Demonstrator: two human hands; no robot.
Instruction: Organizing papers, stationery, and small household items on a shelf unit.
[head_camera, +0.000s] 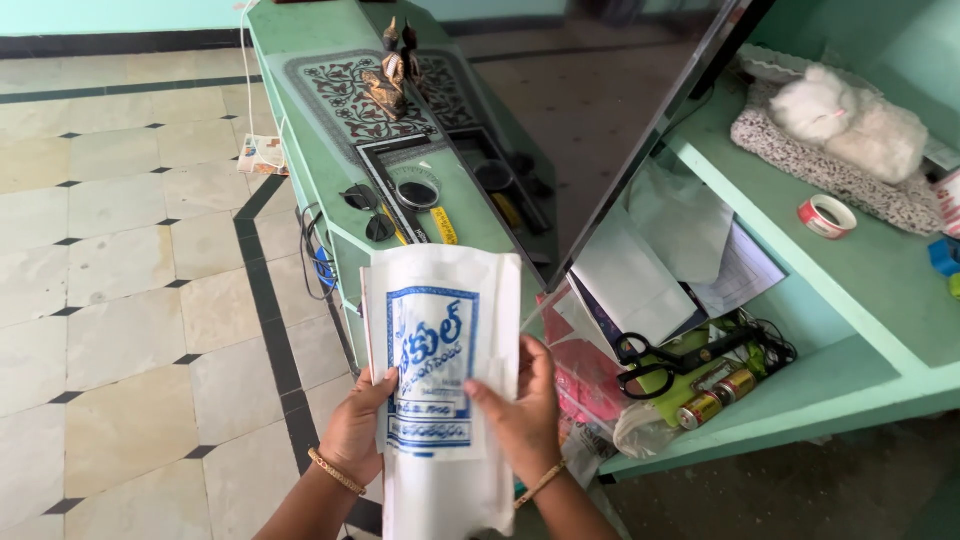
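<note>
A white plastic bag with a blue printed panel is held upright in front of me by both hands. My left hand grips its lower left edge and wears a gold bangle. Closed on the bag's lower right side is my right hand, fingers over the front, also with a bangle. The bag's lower part hangs down between my forearms.
A green stand carries a dark flat screen, sunglasses, a figurine and a round lid. On the green shelf lie papers, black scissors, batteries, a tape roll and a white plush toy. Tiled floor lies at left.
</note>
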